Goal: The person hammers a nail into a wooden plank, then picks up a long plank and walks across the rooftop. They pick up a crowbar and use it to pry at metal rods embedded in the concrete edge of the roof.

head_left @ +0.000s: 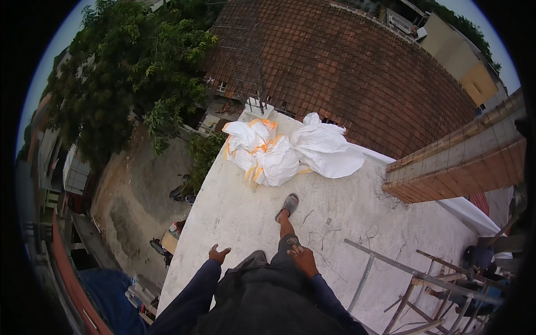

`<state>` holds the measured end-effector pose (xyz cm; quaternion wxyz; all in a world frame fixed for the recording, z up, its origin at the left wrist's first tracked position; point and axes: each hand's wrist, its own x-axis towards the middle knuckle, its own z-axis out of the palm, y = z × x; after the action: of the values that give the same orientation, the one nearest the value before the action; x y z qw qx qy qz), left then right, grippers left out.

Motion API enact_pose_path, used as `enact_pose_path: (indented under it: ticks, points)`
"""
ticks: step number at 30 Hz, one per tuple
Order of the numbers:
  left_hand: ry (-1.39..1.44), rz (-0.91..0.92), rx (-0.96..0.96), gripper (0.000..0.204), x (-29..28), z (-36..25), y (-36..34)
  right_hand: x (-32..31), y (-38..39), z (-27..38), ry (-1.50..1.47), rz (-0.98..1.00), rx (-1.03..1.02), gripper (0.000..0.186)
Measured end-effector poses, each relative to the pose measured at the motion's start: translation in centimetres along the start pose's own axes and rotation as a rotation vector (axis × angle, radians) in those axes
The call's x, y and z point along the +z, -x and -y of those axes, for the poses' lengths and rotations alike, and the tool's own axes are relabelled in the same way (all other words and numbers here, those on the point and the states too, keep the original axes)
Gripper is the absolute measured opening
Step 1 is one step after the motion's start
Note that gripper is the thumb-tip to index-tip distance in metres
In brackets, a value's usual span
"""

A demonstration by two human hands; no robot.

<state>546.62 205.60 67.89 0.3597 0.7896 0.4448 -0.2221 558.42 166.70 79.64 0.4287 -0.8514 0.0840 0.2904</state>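
My left hand (pixel 219 254) hangs beside my left hip, its thumb and fingers apart, with nothing in it. My right hand (pixel 303 261) is in front of my right thigh with its fingers curled; what they hold, if anything, is too small to make out. One foot in a grey sandal (pixel 287 207) is set forward on the pale concrete slab (pixel 240 218). Ahead of that foot lie a crumpled white sack with orange edging (pixel 268 159) and a plain white sack (pixel 329 149), side by side and touching. Neither hand touches them.
The slab's left edge drops to a yard (pixel 134 195) with a parked motorbike (pixel 162 251). A boarded column (pixel 452 162) rises at the right. Metal and wooden frames (pixel 413 273) stand lower right, near another person (pixel 479 257). Rebar (pixel 261 84) sticks up beyond the sacks, before a tiled roof (pixel 357 67).
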Motion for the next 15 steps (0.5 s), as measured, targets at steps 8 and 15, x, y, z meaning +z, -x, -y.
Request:
enact_pose_path:
  ticks: [8, 15]
  points:
    - [-0.161, -0.039, -0.151, 0.137, -0.4, -17.5, -12.9, -4.3, -19.6, -1.9, 0.022, -0.062, 0.206, 0.043]
    - [-0.115, -0.121, -0.026, 0.144, 10.6, -31.4, -40.0, 2.8, -26.4, -7.0, 0.051, -0.052, 0.386, 0.043]
